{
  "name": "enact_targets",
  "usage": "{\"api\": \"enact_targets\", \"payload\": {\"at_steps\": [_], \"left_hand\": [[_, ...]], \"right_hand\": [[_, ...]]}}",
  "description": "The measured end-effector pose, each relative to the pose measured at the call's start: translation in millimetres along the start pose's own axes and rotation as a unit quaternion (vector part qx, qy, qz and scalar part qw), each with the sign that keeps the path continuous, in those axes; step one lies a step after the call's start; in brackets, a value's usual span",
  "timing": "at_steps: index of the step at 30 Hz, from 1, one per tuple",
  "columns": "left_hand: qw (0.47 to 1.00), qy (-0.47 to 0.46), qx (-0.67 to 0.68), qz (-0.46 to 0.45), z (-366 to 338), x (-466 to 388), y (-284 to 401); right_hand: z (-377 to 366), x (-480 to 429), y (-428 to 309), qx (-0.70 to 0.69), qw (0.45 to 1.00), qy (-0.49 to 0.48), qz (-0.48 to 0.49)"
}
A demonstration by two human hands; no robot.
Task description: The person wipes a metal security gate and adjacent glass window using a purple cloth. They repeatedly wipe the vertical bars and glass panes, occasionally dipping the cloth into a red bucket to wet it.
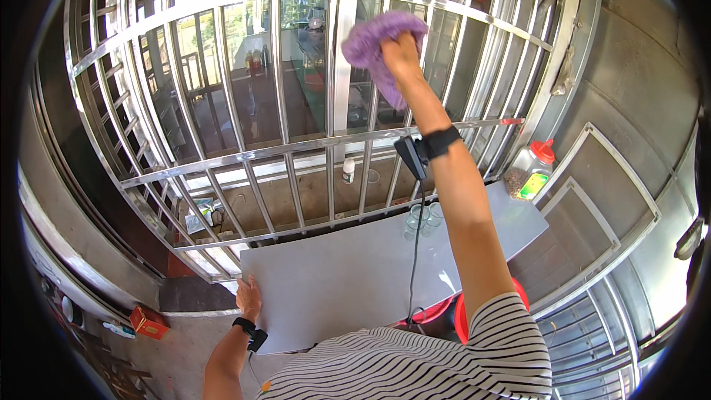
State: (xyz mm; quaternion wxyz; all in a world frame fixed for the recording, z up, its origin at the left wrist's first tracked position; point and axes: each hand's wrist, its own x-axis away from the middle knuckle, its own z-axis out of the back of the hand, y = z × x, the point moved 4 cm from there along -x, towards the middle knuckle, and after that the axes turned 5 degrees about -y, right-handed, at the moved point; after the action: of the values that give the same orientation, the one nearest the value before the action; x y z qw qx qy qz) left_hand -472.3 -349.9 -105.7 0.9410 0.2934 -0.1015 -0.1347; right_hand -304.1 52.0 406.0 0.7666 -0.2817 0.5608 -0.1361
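Note:
My right hand [401, 56] is raised high with its fingers pressed into a crumpled purple cloth [366, 44], which lies against the upright bars of a metal window grille [332, 100]. Part of the cloth hangs down below the hand. Lower left, my left hand [249, 296] rests on the left edge of a grey tabletop [344, 278]. Several clear drinking glasses [425, 219] stand on that tabletop near the grille, beside my right forearm. Each wrist wears a black strap with a small device and a cable.
A clear plastic jar with a red lid [530, 171] stands at the tabletop's right end. Behind the grille, a white bottle [348, 171] stands on the ledge. Red basins [461, 316] sit beneath the table's near edge. A red box [149, 322] lies on the floor at left.

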Motion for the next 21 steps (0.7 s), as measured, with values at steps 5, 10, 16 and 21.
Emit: {"api": "enact_targets", "payload": {"at_steps": [5, 10, 16, 21], "left_hand": [[1.0, 0.014, -0.009, 0.009, 6, 6, 9], [1.0, 0.03, -0.001, 0.004, 6, 6, 11], [1.0, 0.01, -0.011, -0.01, 2, 4, 6], [1.0, 0.021, -0.007, -0.005, 4, 6, 6]], "right_hand": [[-24, -28, -14, 0.099, 0.981, 0.147, 0.079], [-23, -17, 0, 0.134, 0.98, 0.11, 0.101], [-37, 45, 39, 0.191, 0.975, 0.082, 0.083], [-51, 95, 92, 0.224, 0.971, 0.015, 0.085]]}}
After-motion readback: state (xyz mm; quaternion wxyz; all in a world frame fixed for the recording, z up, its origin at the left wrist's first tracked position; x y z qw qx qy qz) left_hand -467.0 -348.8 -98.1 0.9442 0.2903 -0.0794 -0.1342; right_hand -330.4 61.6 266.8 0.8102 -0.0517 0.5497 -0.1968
